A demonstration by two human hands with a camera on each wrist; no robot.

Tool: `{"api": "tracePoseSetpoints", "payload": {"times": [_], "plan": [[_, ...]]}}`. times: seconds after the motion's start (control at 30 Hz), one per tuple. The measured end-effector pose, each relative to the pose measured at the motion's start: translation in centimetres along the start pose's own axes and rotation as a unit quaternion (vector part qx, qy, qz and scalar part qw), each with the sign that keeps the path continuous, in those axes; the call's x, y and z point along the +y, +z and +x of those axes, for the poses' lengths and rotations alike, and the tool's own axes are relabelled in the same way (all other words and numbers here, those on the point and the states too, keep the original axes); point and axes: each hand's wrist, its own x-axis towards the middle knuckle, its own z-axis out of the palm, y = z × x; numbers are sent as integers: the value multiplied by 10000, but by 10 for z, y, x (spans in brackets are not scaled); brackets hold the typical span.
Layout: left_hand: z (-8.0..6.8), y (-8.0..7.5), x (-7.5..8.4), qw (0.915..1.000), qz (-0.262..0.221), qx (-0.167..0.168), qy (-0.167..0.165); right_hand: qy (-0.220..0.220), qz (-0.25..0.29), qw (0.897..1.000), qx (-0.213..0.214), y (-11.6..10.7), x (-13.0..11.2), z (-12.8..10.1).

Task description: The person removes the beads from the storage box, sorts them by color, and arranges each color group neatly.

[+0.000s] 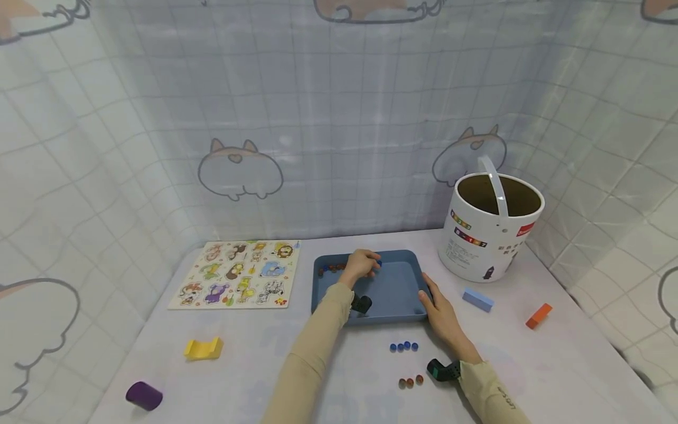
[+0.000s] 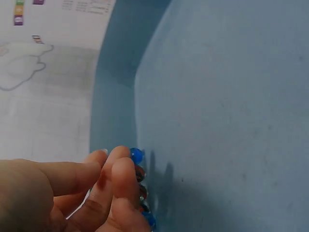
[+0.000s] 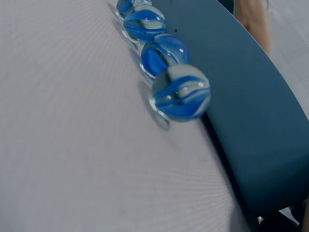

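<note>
- The left hand (image 1: 362,264) is reaching into the blue tray (image 1: 394,294), at the tray's far-left part; its fingers (image 2: 118,179) are curling round and pinching several marbles, a blue marble (image 2: 137,155) showing at the fingertips with darker ones under it in the left wrist view
- A loose cluster of reddish and dark marbles (image 1: 331,268) is lying inside the tray, just left of that hand along the tray's far-left wall
- The right hand (image 1: 442,315) is resting against the tray's near-right corner; the fingers are lying fairly straight along the tray's right rim, the hand relaxed and flat, gripping nothing
- A row of blue marbles (image 1: 404,347) is sitting on the table (image 1: 318,377) just in front of the tray's near edge; the right wrist view is showing them close, swirled blue and white (image 3: 179,92), beside the tray's dark blue wall (image 3: 251,116)
- A smaller row of brownish marbles (image 1: 409,382) is lying nearer the person than the blue row, well in front of the tray
- An animal peg puzzle (image 1: 238,274) is lying left of the tray; a white bucket (image 1: 492,229) with a handle is standing right of the tray and farther back
- A pale blue block (image 1: 478,299) and an orange block (image 1: 538,315) are lying right of the tray; a yellow block (image 1: 203,348) and a purple cylinder (image 1: 143,395) are lying left of it, nearer the person
</note>
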Motion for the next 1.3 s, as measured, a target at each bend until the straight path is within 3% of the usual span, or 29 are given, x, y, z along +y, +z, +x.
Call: {"api": "tracePoseSetpoints", "payload": {"times": [0.33, 0.57, 0.7, 1.0, 1.13, 1.3], "plan": [[6, 19, 5, 9914, 1199, 518, -95, -155, -34, 9998, 131, 1, 2, 0], [8, 20, 1, 9787, 1966, 557, -195, -81, 21, 9999, 58, 2, 0, 0], [6, 17, 0, 9824, 1819, 415, -68, -45, 12, 10000, 30, 1, 0, 0], [-9, 4, 6, 9924, 1099, 79, 557, -17, -44, 10000, 2, 0, 3, 1], [-22, 0, 5, 9928, 895, 52, 789, -16, -23, 10000, -30, 0, 2, 1], [-49, -3, 5, 9903, 828, 15, 1118, -49, -15, 10000, 0, 0, 2, 0]]}}
